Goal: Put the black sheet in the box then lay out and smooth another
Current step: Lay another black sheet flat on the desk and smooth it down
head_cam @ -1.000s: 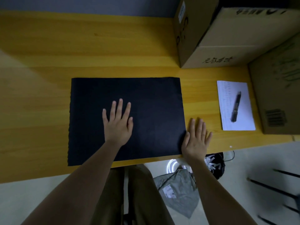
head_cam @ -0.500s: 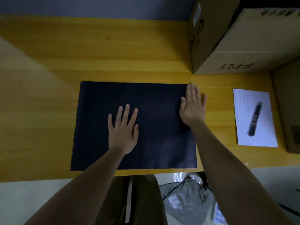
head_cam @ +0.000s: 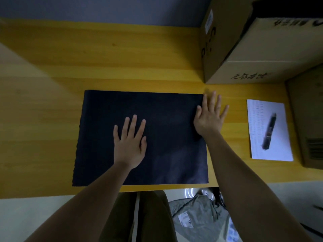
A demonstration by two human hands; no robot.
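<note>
A black sheet (head_cam: 162, 119) lies flat on the yellow wooden table (head_cam: 52, 84). My left hand (head_cam: 130, 142) rests palm down near the sheet's middle, fingers spread. My right hand (head_cam: 208, 116) lies flat across the sheet's far right edge, half on the sheet and half on the table, fingers apart. Neither hand grips anything. An open cardboard box (head_cam: 262, 49) stands at the back right, just beyond my right hand.
A white paper (head_cam: 258, 147) with a dark pen (head_cam: 269, 131) on it lies to the right. Another cardboard box (head_cam: 307, 119) stands at the far right edge. Below the table's near edge are my legs and a grey bag (head_cam: 197, 212) on the floor.
My right hand slid along the sheet's right edge from the near corner up to the far corner. My left hand stayed pressed on the middle.
</note>
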